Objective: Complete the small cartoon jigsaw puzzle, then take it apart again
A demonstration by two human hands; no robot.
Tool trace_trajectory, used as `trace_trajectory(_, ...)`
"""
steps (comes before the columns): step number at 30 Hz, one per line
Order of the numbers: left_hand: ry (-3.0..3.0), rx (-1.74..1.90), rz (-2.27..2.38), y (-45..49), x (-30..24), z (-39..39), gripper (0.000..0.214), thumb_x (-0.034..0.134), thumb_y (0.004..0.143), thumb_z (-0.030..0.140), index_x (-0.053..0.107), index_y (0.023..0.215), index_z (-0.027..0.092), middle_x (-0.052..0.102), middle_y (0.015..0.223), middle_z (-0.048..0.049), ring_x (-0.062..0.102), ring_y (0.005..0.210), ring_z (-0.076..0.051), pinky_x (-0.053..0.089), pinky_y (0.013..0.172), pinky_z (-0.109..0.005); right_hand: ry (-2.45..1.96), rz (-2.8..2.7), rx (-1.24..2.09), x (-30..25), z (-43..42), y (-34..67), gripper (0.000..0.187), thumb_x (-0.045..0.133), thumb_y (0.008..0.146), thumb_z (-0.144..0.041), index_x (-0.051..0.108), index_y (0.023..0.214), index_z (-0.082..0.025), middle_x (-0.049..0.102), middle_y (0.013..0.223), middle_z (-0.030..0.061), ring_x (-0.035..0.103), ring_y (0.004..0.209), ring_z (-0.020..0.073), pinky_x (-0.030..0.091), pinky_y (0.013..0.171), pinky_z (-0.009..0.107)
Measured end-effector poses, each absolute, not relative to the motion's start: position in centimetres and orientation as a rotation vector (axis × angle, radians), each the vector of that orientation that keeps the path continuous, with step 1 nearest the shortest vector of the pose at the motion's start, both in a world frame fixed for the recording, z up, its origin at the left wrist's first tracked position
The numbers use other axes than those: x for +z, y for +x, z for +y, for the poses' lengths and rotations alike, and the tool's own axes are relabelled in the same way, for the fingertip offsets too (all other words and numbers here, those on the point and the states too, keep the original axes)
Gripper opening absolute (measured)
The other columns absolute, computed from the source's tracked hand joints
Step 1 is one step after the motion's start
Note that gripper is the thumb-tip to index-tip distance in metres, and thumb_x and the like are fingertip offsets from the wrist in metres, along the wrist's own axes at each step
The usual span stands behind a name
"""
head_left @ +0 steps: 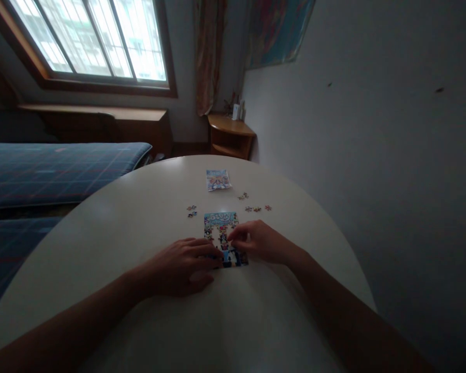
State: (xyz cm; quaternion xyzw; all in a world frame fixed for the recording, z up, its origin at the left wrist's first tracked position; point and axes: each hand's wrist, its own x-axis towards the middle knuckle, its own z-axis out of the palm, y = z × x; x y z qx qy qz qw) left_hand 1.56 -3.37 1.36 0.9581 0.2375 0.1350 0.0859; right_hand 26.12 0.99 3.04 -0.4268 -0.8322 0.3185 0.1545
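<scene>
A partly assembled jigsaw puzzle lies on the white round table, with pale gaps in its middle. My left hand rests over the puzzle's lower left edge, its fingers stretched out and apart. At the right side of the puzzle, my right hand has thumb and forefinger brought together in a pinch. Whatever may be between those fingertips is too small to make out. Part of the puzzle's lower half is hidden under my fingers.
Loose puzzle pieces lie left of the puzzle, and several more pieces are at its right. Behind stands a printed packet lying flat. A bed is at the left, a wall at the right, a corner shelf beyond.
</scene>
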Motion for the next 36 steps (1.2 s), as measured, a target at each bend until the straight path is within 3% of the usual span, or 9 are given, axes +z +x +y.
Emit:
trace_trajectory(15,2.841,0.405,0.706,1.6,1.5,-3.5,0.028,0.059,0.087,0.025,0.063,0.114,0.026,0.064,0.124,-0.0024,0.061,0.110,-0.022,0.051,0.096,-0.040,-1.083,-2.534,0.683,2.5,0.9,25.8,0.013,0.064,0.082,-0.016,0.076,0.084,-0.021,0.074,0.080,0.0012,0.064,0.073,0.0121,0.043,0.071,0.023)
trace_trajectory(23,2.834,0.416,0.713,1.5,1.5,-3.6,0.031,0.060,0.086,0.024,0.062,0.116,0.027,0.064,0.124,-0.0020,0.061,0.111,-0.022,0.051,0.097,-0.040,-1.138,-2.522,0.731,3.7,0.9,26.3,0.010,0.070,0.078,-0.018,0.073,0.088,-0.019,0.069,0.083,0.0021,0.061,0.074,0.0120,0.042,0.068,0.023)
trace_trajectory(28,2.842,0.417,0.706,1.4,1.2,-3.5,0.031,0.059,0.087,0.025,0.062,0.117,0.027,0.064,0.126,-0.0020,0.060,0.112,-0.022,0.050,0.098,-0.040,-1.205,-2.525,0.744,3.6,1.2,26.4,0.004,0.075,0.077,-0.023,0.074,0.081,-0.020,0.067,0.081,0.0016,0.059,0.072,0.0115,0.040,0.066,0.022)
trace_trajectory(36,2.864,0.403,0.693,1.2,1.2,-3.3,0.032,0.059,0.086,0.025,0.062,0.117,0.027,0.064,0.127,-0.0020,0.061,0.112,-0.022,0.051,0.097,-0.039,-1.184,-2.522,0.812,2.9,2.0,26.7,0.009,0.075,0.079,-0.029,0.076,0.081,-0.020,0.067,0.080,0.0021,0.060,0.072,0.0121,0.041,0.066,0.022)
